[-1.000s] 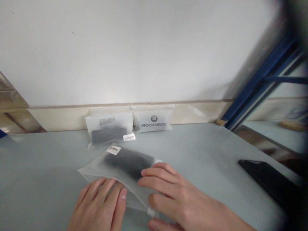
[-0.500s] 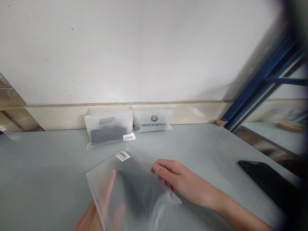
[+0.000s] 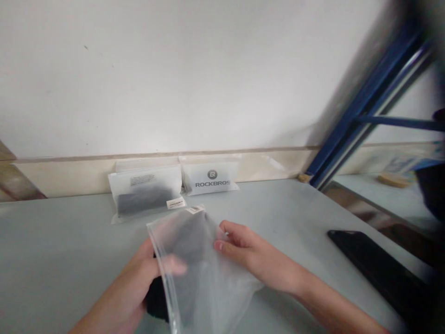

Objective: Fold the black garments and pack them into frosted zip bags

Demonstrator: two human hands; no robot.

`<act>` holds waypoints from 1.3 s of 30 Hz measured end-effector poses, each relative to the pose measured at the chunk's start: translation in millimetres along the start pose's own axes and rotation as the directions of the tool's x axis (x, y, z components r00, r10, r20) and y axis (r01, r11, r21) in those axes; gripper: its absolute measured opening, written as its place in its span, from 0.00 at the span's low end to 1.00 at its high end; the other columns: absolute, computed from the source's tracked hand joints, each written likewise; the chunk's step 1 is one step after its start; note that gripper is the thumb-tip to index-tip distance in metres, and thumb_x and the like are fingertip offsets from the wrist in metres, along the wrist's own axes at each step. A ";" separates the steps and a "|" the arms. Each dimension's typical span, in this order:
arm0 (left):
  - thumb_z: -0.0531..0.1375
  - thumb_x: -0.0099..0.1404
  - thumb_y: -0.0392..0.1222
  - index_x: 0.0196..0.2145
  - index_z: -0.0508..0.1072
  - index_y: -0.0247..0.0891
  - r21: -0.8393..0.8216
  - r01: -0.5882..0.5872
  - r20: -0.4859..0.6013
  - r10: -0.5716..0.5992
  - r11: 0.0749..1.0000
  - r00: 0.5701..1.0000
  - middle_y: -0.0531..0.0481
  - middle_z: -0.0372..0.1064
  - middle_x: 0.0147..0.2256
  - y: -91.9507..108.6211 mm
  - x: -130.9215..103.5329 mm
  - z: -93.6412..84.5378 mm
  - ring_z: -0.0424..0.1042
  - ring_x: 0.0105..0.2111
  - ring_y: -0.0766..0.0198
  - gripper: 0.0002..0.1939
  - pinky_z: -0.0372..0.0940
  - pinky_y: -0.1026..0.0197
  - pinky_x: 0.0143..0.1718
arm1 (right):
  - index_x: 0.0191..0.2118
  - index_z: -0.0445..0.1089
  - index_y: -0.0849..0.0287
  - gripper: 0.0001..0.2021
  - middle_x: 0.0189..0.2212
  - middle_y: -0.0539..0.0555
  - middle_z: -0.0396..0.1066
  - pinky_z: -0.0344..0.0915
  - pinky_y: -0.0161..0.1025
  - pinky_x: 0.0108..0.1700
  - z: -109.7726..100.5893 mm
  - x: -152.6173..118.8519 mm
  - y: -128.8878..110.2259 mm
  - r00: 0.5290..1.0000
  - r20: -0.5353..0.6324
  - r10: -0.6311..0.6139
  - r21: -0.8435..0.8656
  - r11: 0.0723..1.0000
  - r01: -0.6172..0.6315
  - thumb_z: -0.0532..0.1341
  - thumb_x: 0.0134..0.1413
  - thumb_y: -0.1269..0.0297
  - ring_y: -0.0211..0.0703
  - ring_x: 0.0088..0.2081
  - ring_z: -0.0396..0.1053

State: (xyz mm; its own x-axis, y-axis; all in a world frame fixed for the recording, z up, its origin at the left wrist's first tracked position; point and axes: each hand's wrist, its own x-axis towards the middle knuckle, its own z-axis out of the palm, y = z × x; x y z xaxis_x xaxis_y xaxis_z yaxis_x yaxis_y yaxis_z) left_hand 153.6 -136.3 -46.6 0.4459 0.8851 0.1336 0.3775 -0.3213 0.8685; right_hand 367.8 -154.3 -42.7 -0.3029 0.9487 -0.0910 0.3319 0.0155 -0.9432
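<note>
A frosted see-through zip bag (image 3: 215,292) with a white barcode label (image 3: 195,209) is held over the table, its opening towards the lower left. My left hand (image 3: 144,266) reaches into that opening, its fingers showing hazily through the plastic. It is closed on a dark, soft-looking black item (image 3: 157,299), which lies partly inside the bag and partly sticks out below the hand; its exact kind is unclear. On the bag's right side, my right hand (image 3: 243,248) pinches the plastic between thumb and fingers.
Against the wall stand filled bags: one with a dark item (image 3: 146,197) and label, beside it a white ROCKBROS bag (image 3: 211,178). A black phone-like slab (image 3: 368,264) lies on the grey table (image 3: 62,260) at right. A blue metal frame (image 3: 347,116) rises behind.
My left hand has gone further into the bag with the black item, now visible at the opening. My right hand has taken hold of the bag's side. The view has shifted slightly right.
</note>
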 end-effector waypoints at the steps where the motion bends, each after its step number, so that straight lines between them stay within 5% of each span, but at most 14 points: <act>1: 0.48 0.57 0.29 0.51 0.66 0.42 -0.214 0.096 0.070 -0.083 0.972 0.994 0.48 0.74 0.42 2.0 1.7 -5.6 0.76 0.37 0.57 0.25 0.73 0.57 0.33 | 0.31 0.60 0.59 0.13 0.25 0.48 0.63 0.59 0.32 0.24 -9.9 1.0 -0.7 0.998 -0.057 0.002 -0.072 0.997 -0.006 0.54 0.59 0.54 0.36 0.25 0.63; 3: 0.51 0.53 0.31 0.54 0.64 0.44 -0.521 0.252 0.208 -0.165 0.815 0.964 0.46 0.69 0.50 -2.1 3.1 -18.5 0.75 0.39 0.54 0.30 0.72 0.54 0.34 | 0.29 0.60 0.59 0.13 0.24 0.48 0.62 0.58 0.32 0.24 -34.2 -0.6 -2.0 0.987 -0.158 -0.005 -0.179 0.984 -0.024 0.54 0.58 0.56 0.36 0.25 0.62; 5: 0.53 0.52 0.33 0.58 0.59 0.46 -0.584 0.301 0.257 -0.179 0.754 0.950 0.45 0.67 0.52 -13.1 2.2 -32.5 0.76 0.36 0.53 0.34 0.72 0.55 0.30 | 0.28 0.60 0.59 0.12 0.22 0.47 0.62 0.57 0.32 0.23 -62.7 -8.5 -2.6 0.977 -0.213 0.012 -0.221 0.973 -0.060 0.55 0.56 0.57 0.36 0.23 0.62; 9: 0.55 0.52 0.34 0.59 0.58 0.50 -0.501 0.307 0.290 -0.177 0.809 0.940 0.47 0.73 0.45 -35.4 -0.7 -53.9 0.77 0.32 0.53 0.35 0.72 0.56 0.26 | 0.29 0.63 0.58 0.13 0.22 0.49 0.64 0.57 0.34 0.24 -119.4 -36.9 4.8 0.957 -0.285 0.047 -0.477 0.859 -0.184 0.48 0.60 0.60 0.36 0.23 0.64; 12: 0.56 0.51 0.32 0.58 0.58 0.52 -0.343 0.208 0.277 -0.113 0.916 0.954 0.50 0.72 0.45 -41.0 -1.6 -58.0 0.76 0.36 0.53 0.36 0.73 0.58 0.29 | 0.23 0.63 0.57 0.16 0.20 0.53 0.66 0.58 0.39 0.25 -145.0 -49.7 18.6 0.935 -0.354 -0.018 -0.776 0.564 -0.283 0.50 0.60 0.60 0.41 0.22 0.66; 17: 0.53 0.49 0.28 0.54 0.61 0.57 -0.010 0.137 0.418 -0.120 0.991 0.901 0.59 0.72 0.46 -26.0 -7.7 -48.0 0.75 0.39 0.61 0.37 0.71 0.65 0.33 | 0.35 0.68 0.59 0.13 0.33 0.61 0.72 0.65 0.51 0.33 -134.3 -37.6 32.8 0.883 -0.379 -0.275 -0.916 0.247 -0.317 0.57 0.55 0.54 0.58 0.33 0.71; 22: 0.54 0.47 0.27 0.48 0.69 0.56 0.261 -0.119 0.354 0.020 0.958 0.935 0.62 0.71 0.47 -9.7 -11.9 -46.4 0.74 0.41 0.64 0.32 0.69 0.68 0.39 | 0.46 0.63 0.62 0.15 0.41 0.68 0.68 0.63 0.59 0.35 -125.0 -33.5 33.2 0.831 -0.437 -0.343 -0.895 0.073 -0.441 0.55 0.56 0.59 0.68 0.38 0.69; 25: 0.56 0.56 0.33 0.47 0.69 0.55 0.269 -0.126 0.367 0.019 0.955 0.930 0.60 0.70 0.48 -12.8 -8.0 -50.5 0.73 0.43 0.64 0.23 0.68 0.66 0.41 | 0.51 0.60 0.65 0.19 0.43 0.74 0.65 0.63 0.62 0.33 -133.0 -35.5 31.6 0.803 -0.484 -0.348 -0.873 0.124 -0.472 0.56 0.53 0.63 0.74 0.38 0.67; 27: 0.54 0.60 0.35 0.48 0.68 0.55 0.282 -0.106 0.357 -0.002 0.953 0.934 0.59 0.71 0.47 -17.3 -4.2 -47.8 0.74 0.42 0.65 0.20 0.69 0.66 0.39 | 0.51 0.60 0.65 0.18 0.47 0.74 0.62 0.62 0.65 0.39 -125.9 -31.4 26.0 0.792 -0.416 -0.446 -0.909 0.219 -0.354 0.54 0.55 0.63 0.74 0.44 0.64; 30: 0.51 0.63 0.36 0.47 0.69 0.49 0.467 -0.189 0.151 0.132 0.864 0.980 0.54 0.72 0.45 -18.7 -0.3 -30.1 0.73 0.43 0.61 0.16 0.69 0.56 0.43 | 0.51 0.60 0.59 0.15 0.52 0.63 0.60 0.61 0.56 0.51 -86.0 -18.6 14.2 0.820 -0.247 -0.517 -0.930 0.363 -0.051 0.50 0.61 0.63 0.58 0.52 0.61; 32: 0.51 0.64 0.37 0.44 0.70 0.44 0.620 -0.280 0.039 0.327 0.733 0.944 0.49 0.73 0.44 -14.5 -0.9 -12.4 0.72 0.44 0.56 0.14 0.67 0.47 0.46 | 0.53 0.59 0.56 0.15 0.55 0.59 0.60 0.60 0.51 0.55 -49.9 -9.8 9.2 0.884 -0.108 -0.455 -0.831 0.530 0.171 0.50 0.62 0.66 0.49 0.55 0.60; 34: 0.53 0.62 0.37 0.43 0.70 0.40 0.704 -0.351 0.042 0.457 0.618 0.888 0.45 0.74 0.42 -9.0 -3.9 4.4 0.73 0.41 0.53 0.13 0.69 0.46 0.42 | 0.55 0.59 0.56 0.18 0.56 0.57 0.60 0.59 0.46 0.56 -19.4 -4.0 8.2 0.904 0.036 -0.425 -0.681 0.652 0.333 0.50 0.60 0.73 0.44 0.56 0.58; 36: 0.54 0.58 0.36 0.45 0.70 0.36 0.748 -0.380 0.084 0.490 0.544 0.868 0.43 0.75 0.39 -5.0 -7.5 15.5 0.74 0.37 0.52 0.16 0.71 0.50 0.36 | 0.55 0.60 0.56 0.20 0.53 0.56 0.63 0.60 0.43 0.55 -1.9 -1.8 9.4 0.912 0.118 -0.392 -0.554 0.737 0.388 0.50 0.58 0.76 0.42 0.54 0.60; 39: 0.51 0.51 0.29 0.47 0.69 0.34 0.769 -0.407 0.146 0.486 0.492 0.862 0.45 0.75 0.37 -1.5 -10.3 17.5 0.74 0.34 0.55 0.24 0.70 0.53 0.36 | 0.53 0.62 0.56 0.17 0.43 0.53 0.69 0.64 0.40 0.48 3.3 -3.2 9.7 0.950 0.120 -0.287 -0.494 0.813 0.308 0.55 0.58 0.72 0.42 0.45 0.66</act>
State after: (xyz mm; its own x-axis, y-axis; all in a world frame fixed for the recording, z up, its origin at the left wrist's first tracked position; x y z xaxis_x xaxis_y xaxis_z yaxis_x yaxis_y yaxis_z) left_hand 162.6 -150.8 -57.6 0.6859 0.5575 0.4676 0.6285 -0.7778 0.0055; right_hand 369.0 -158.2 -52.6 -0.4904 0.8591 0.1463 0.6174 0.4610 -0.6374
